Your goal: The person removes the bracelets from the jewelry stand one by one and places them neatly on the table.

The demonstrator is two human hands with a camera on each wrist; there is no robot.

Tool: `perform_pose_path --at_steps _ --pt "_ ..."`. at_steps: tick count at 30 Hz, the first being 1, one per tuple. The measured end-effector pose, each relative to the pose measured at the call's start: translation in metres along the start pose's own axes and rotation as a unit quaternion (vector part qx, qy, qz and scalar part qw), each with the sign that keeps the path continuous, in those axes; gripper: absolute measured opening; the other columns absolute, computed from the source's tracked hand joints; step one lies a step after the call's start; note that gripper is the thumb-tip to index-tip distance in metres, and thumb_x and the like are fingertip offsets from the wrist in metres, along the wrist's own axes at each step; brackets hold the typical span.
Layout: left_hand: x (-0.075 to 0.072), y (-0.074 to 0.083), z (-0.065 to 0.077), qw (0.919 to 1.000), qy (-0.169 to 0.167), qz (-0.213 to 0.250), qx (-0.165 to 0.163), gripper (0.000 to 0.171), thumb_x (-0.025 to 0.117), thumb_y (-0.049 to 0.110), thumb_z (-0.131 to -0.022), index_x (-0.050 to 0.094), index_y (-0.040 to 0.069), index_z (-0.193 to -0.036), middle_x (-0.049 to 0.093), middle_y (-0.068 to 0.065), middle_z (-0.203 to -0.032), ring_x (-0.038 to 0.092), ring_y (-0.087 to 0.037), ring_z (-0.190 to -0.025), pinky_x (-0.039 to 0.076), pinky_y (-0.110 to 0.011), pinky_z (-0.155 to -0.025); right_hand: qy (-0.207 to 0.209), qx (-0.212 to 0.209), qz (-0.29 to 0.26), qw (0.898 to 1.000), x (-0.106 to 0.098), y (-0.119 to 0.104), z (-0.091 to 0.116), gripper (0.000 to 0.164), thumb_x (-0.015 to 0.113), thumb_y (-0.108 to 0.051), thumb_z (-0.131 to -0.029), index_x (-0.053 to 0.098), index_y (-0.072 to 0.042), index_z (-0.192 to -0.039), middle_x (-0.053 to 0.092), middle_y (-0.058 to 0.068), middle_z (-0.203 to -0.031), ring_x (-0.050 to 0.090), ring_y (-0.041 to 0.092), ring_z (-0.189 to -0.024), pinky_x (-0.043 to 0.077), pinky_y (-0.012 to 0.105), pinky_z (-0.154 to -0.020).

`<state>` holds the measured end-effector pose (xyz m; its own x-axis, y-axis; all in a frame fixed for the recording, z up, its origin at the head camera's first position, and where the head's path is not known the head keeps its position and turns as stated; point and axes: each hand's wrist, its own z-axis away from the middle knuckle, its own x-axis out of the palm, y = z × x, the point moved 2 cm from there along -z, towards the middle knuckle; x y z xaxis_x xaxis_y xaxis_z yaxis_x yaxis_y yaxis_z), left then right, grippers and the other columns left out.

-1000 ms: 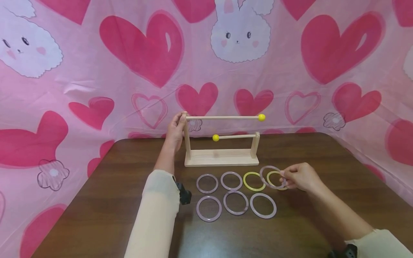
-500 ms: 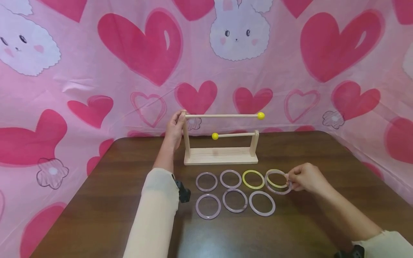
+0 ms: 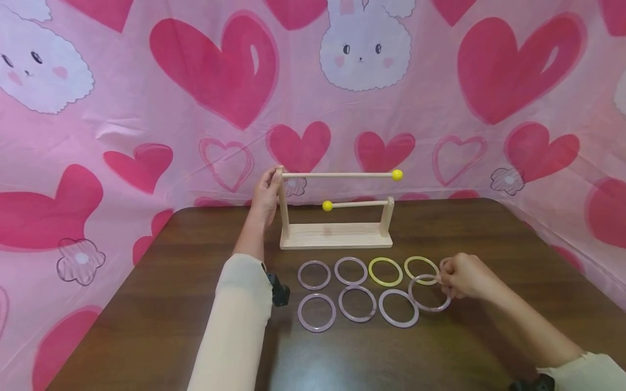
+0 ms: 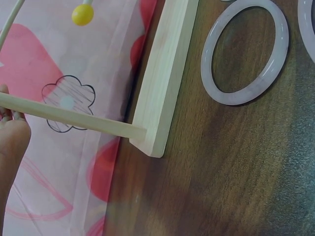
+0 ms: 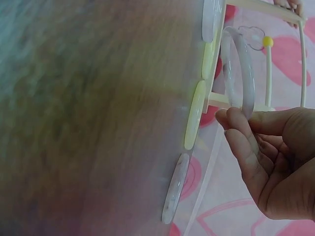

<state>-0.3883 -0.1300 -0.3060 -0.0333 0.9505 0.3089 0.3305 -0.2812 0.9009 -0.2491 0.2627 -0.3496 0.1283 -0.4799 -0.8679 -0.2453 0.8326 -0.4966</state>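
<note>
My left hand (image 3: 265,198) holds the top of the left post of a pale wooden stand (image 3: 337,236). This stand has two horizontal rods tipped with yellow balls. At the right, my right hand (image 3: 467,277) pinches a pale lavender bangle (image 3: 432,309) between thumb and fingers. In the right wrist view the held bangle (image 5: 247,73) is raised above the table surface. Just behind the right hand lies another pale bangle (image 5: 175,189), mostly hidden by the fingers in the head view. Two yellow bangles, one yellow bangle (image 3: 386,285) left of the other yellow bangle (image 3: 418,258), lie nearby.
Several lavender bangles lie in two rows before the stand, among them a back-row bangle (image 3: 314,262) and a front-row bangle (image 3: 401,325). The dark wooden table (image 3: 195,326) ends at a pink heart-patterned cloth (image 3: 415,108) behind.
My right hand has moved right and toward me with the lavender bangle, off the right yellow bangle. The bangle behind the hand now partly shows. My left hand stays on the post.
</note>
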Motion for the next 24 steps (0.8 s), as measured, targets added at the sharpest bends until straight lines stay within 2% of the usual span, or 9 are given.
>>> perform_pose_path --at_steps 4,8,12,17,24 --pt "-0.001 0.000 -0.001 1.0000 0.004 -0.002 -0.001 0.023 0.046 0.014 -0.098 0.050 0.004 -0.118 0.052 -0.018 -0.120 0.050 -0.012 -0.097 0.037 -0.029 -0.091 -0.024 0.011 -0.010 1.000 0.000 0.002 0.001 0.025 0.061 -0.004 -0.085 0.063 -0.007 -0.060 0.057 -0.002 -0.051 0.057 0.013 -0.045 0.047 0.026 -0.043" --pt "-0.001 -0.001 -0.002 1.0000 0.006 0.000 0.002 0.023 0.046 0.013 -0.097 0.051 0.004 -0.118 0.058 -0.004 -0.107 0.051 -0.011 -0.096 0.037 -0.029 -0.091 -0.042 0.022 -0.006 0.999 0.000 0.004 0.003 0.024 0.060 -0.003 -0.085 0.062 -0.007 -0.061 0.057 -0.001 -0.053 0.057 0.013 -0.045 0.048 0.027 -0.043" --pt "-0.001 -0.001 -0.001 0.9999 0.006 0.007 0.005 0.018 0.047 0.013 -0.097 0.053 0.007 -0.113 0.059 0.008 -0.093 0.051 -0.014 -0.096 0.038 -0.030 -0.089 -0.057 0.043 -0.001 0.997 0.002 0.006 0.006 0.023 0.061 -0.002 -0.085 0.062 -0.007 -0.062 0.057 0.000 -0.053 0.057 0.014 -0.046 0.049 0.027 -0.044" --pt "-0.001 0.000 0.001 0.9999 0.004 0.007 0.006 0.016 0.047 0.014 -0.097 0.055 0.009 -0.110 0.058 0.009 -0.092 0.050 -0.018 -0.099 0.038 -0.028 -0.084 -0.065 0.053 0.001 0.996 0.003 0.009 0.008 0.022 0.060 -0.002 -0.084 0.063 -0.007 -0.063 0.057 0.000 -0.053 0.056 0.014 -0.046 0.049 0.027 -0.044" --pt "-0.001 -0.001 0.000 1.0000 0.001 0.001 -0.003 0.017 0.047 0.015 -0.097 0.054 0.010 -0.112 0.057 0.006 -0.097 0.049 -0.017 -0.100 0.038 -0.027 -0.083 -0.074 0.063 -0.001 0.995 0.003 0.012 0.010 0.021 0.061 -0.002 -0.084 0.063 -0.007 -0.063 0.058 0.000 -0.055 0.056 0.014 -0.047 0.049 0.028 -0.045"
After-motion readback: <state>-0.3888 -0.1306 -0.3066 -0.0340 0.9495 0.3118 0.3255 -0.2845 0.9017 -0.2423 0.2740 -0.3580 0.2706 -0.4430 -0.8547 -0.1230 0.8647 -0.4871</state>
